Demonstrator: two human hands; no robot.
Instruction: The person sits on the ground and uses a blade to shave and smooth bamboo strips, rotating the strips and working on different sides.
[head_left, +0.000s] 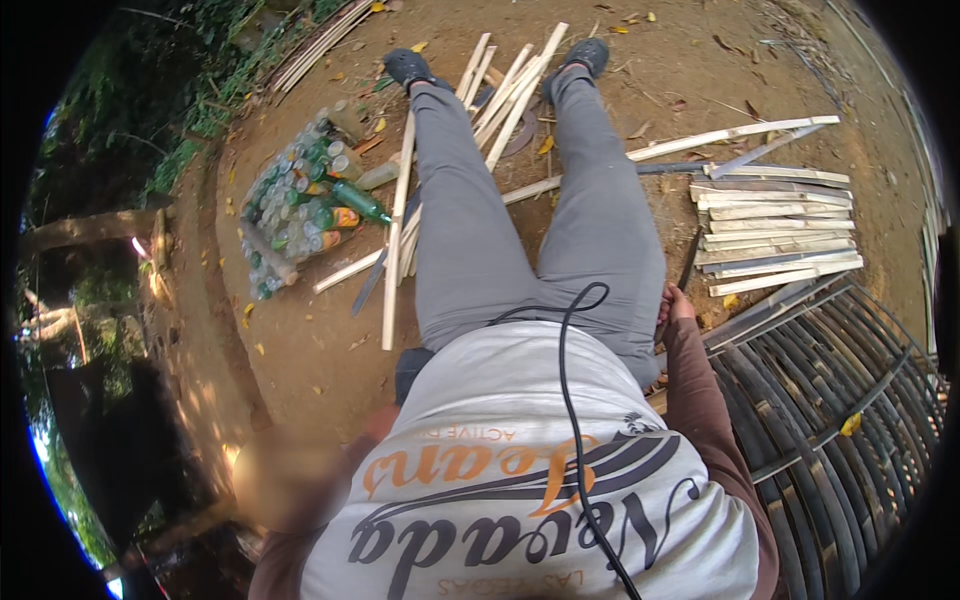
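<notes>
My right hand (pixel 678 304) is beside my right thigh, its fingers closed around the handle end of a dark knife (pixel 690 262) whose narrow blade points away from me. My left hand (pixel 381 421) is low by my left hip; only a bit of it shows, and its fingers are hidden behind my body. Pale split bamboo strips (pixel 518 100) lie loose between and under my outstretched legs. One long strip (pixel 397 250) lies along the outside of my left leg. To the right, several cut strips (pixel 778 225) lie side by side in a row.
A heap of glass and plastic bottles (pixel 300 195) lies on the left, with a green bottle (pixel 362 202) at its edge. A dark slatted bamboo panel (pixel 830 420) rests at the lower right. More long strips (pixel 322 45) lie at the far left on the dirt ground (pixel 300 350).
</notes>
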